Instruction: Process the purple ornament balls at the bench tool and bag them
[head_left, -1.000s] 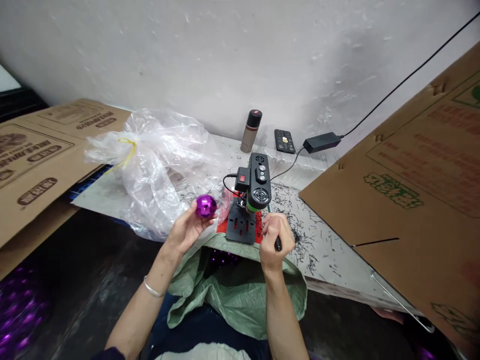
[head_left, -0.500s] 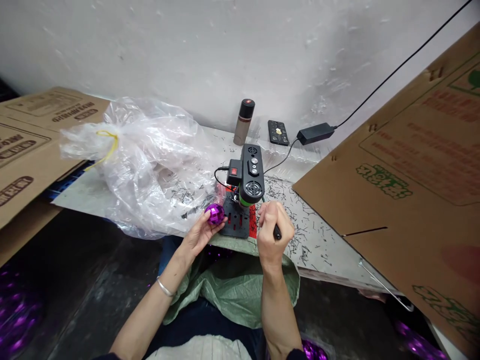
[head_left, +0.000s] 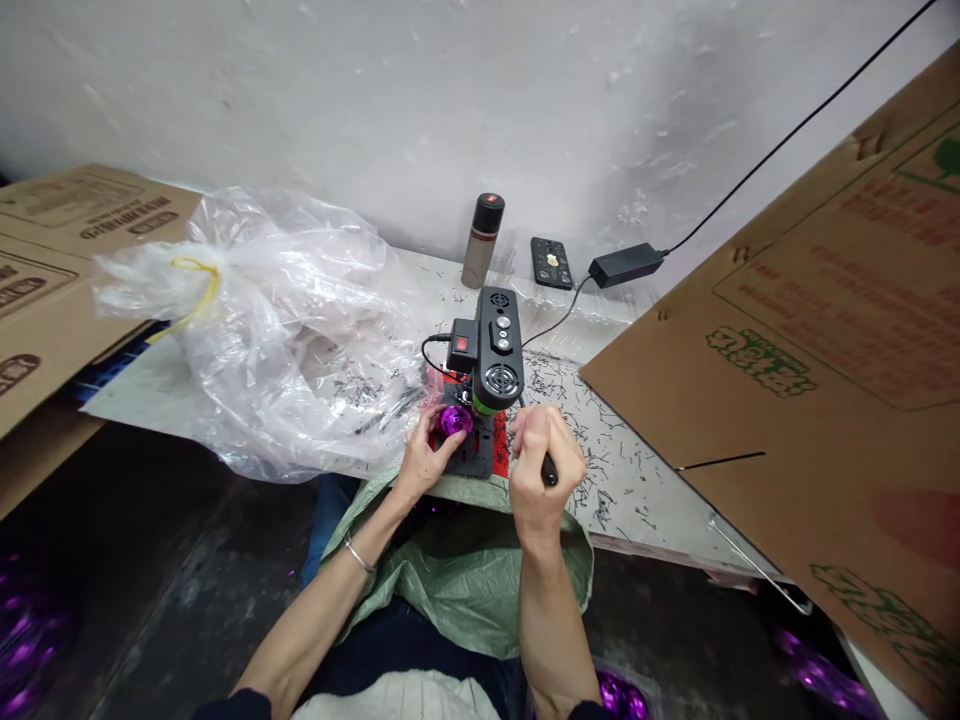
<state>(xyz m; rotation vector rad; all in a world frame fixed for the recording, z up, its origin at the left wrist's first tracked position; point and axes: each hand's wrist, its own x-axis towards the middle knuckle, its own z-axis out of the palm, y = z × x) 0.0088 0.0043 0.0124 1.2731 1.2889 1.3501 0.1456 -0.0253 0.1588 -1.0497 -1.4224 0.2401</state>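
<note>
My left hand (head_left: 424,462) holds a shiny purple faceted ball (head_left: 454,419) on the black base plate of a small bench drill press (head_left: 491,355), right under its green-ringed head. My right hand (head_left: 541,465) is closed around the machine's black lever handle (head_left: 550,469) on the right side of the press. The press stands at the near edge of a white table (head_left: 637,490) littered with dark shavings.
A crumpled clear plastic bag (head_left: 277,320) lies left of the press. A bottle (head_left: 480,240), a remote (head_left: 551,263) and a power adapter (head_left: 622,266) sit by the wall. Cardboard boxes (head_left: 825,330) flank both sides. A green sack (head_left: 465,580) covers my lap; purple balls lie on the floor.
My left hand carried the purple ball rightward and down, from in front of the plastic bag to the base plate under the drill head. My right hand stayed on the lever.
</note>
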